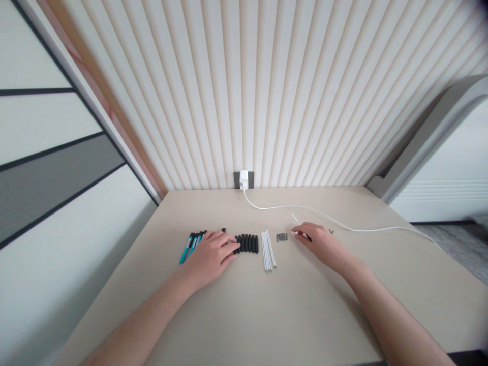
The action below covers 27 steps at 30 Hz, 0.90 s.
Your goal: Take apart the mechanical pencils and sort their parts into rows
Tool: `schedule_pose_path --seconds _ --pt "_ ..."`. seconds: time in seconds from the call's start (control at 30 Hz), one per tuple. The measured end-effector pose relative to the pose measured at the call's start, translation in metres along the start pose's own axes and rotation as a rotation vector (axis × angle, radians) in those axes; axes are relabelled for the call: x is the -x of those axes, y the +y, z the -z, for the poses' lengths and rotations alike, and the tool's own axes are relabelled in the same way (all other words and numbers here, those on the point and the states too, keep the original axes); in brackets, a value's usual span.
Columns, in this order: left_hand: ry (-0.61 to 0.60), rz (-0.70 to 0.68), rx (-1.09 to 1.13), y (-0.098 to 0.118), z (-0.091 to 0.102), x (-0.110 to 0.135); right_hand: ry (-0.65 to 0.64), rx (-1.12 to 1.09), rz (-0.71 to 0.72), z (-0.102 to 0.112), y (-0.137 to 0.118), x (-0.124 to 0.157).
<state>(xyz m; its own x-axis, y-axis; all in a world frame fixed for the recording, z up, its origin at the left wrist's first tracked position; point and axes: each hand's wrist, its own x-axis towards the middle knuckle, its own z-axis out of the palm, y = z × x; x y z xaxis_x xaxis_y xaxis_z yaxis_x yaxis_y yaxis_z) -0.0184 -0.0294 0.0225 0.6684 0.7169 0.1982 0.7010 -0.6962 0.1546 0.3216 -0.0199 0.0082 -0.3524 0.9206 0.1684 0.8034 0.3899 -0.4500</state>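
My left hand (211, 252) lies on a row of black pen grips (247, 243), its fingers curled over the left end of the row. Teal and black pens (189, 245) lie just left of that hand. My right hand (319, 240) is pinched on a thin white refill (295, 219) that sticks up and to the left from the fingertips. A bundle of white refills (267, 250) lies between the hands. A small pile of dark springs (281, 237) sits just left of the right hand's fingertips.
The beige table (267, 315) meets a ribbed wall. A white charger (244, 179) is plugged in at the back edge, and its white cable (343, 223) runs right across the table behind my right hand. A cabinet stands at the left.
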Motion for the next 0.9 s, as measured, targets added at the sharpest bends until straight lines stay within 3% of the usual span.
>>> schedule_pose_path --seconds 0.23,0.37,0.43,0.57,0.67,0.8,0.9 --pt "0.038 0.030 0.029 0.006 0.007 -0.001 0.240 -0.157 0.037 0.004 -0.023 0.001" --pt "0.123 0.041 0.197 0.022 0.011 -0.003 0.400 -0.343 0.031 -0.012 -0.052 0.005" --pt "0.107 0.052 0.372 0.038 0.013 -0.003 0.428 -0.445 0.088 -0.026 -0.068 0.008" --pt "-0.035 0.083 0.707 0.076 0.012 -0.003 0.428 -0.570 0.228 -0.052 -0.092 0.011" --pt "-0.106 0.215 0.906 0.093 0.007 -0.003 0.433 -0.585 0.267 -0.061 -0.100 0.013" --pt "-0.164 0.325 1.204 0.095 -0.003 -0.004 0.408 -0.602 0.339 -0.062 -0.102 0.016" --pt "-0.130 0.380 1.328 0.091 -0.009 -0.005 0.363 -0.623 0.370 -0.063 -0.102 0.019"
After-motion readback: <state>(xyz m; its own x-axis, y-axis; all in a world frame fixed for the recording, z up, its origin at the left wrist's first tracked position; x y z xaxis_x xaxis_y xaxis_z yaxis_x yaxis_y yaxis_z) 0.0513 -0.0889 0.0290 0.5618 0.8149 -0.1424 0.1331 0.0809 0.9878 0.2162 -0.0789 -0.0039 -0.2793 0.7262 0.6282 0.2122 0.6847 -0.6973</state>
